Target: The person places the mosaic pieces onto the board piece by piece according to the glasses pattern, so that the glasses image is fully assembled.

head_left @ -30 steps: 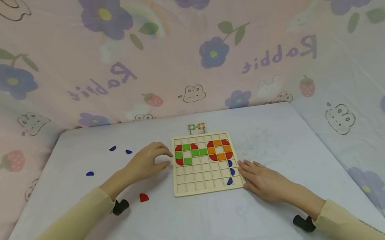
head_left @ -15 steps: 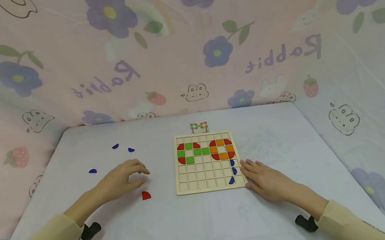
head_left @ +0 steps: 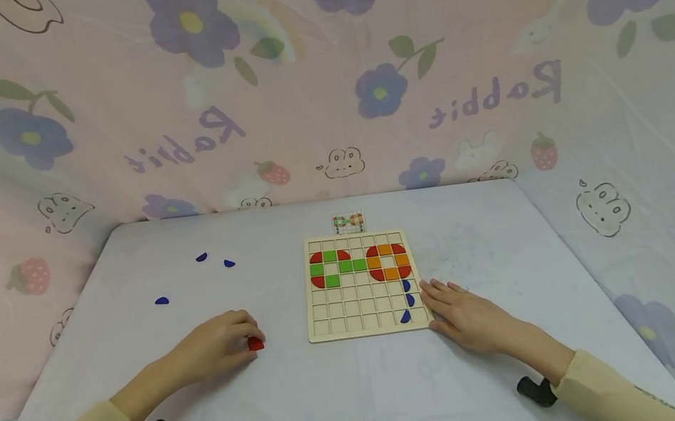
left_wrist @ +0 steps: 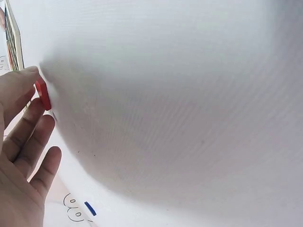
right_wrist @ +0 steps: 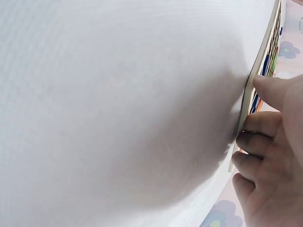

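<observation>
My left hand (head_left: 217,345) pinches a red quarter-circle tile (head_left: 255,344) just above or on the table, left of the wooden grid board. In the left wrist view the tile (left_wrist: 43,95) stands on edge between thumb and fingertips. The board (head_left: 351,309) carries red, green and orange tiles (head_left: 390,274) in two ring shapes joined by green squares. Down its right side sit blue half-round tiles (head_left: 410,300), the lowest one tilted. With fingers extended, my right hand (head_left: 469,318) touches the board's right edge; the right wrist view shows its thumb (right_wrist: 270,90) against that edge.
A small pattern card (head_left: 348,222) lies just behind the board. Several loose blue half-round tiles (head_left: 162,301) are scattered at the back left of the white table (head_left: 363,394). A printed cloth (head_left: 296,101) hangs behind and along both sides.
My left hand has moved away from the board's left edge, back and down to the left, and now grips the red tile that lay on the table. The right hand stays at the board.
</observation>
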